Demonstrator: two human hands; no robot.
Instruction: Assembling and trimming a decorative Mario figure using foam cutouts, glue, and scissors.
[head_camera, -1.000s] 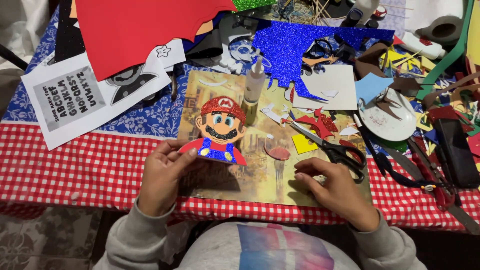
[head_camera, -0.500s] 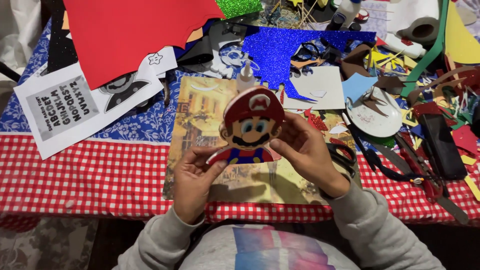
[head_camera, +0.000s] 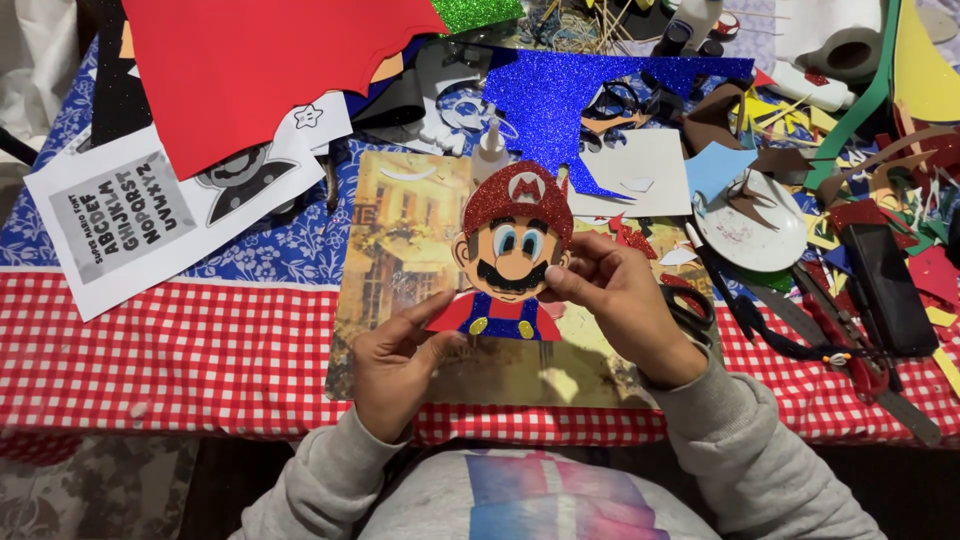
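Note:
A foam cut-out figure (head_camera: 512, 255) of a moustached cartoon character with a red glitter cap and blue overalls is held upright above the table. My left hand (head_camera: 395, 360) pinches its lower left edge. My right hand (head_camera: 615, 300) grips its right side by the cheek. Under it lies a picture board (head_camera: 400, 250) with a yellowish street scene, flat on the red checked tablecloth (head_camera: 180, 350).
A large red foam sheet (head_camera: 250, 70) and a blue glitter sheet (head_camera: 570, 90) lie at the back. A glue bottle (head_camera: 490, 150) stands behind the figure. Scissors (head_camera: 690, 305) lie by my right hand. Printed paper (head_camera: 130, 215) is at left, foam scraps and a white plate (head_camera: 750, 225) at right.
The figure was lifted off the picture board and raised upright. My right hand came up from the board's lower edge to hold the figure's right side.

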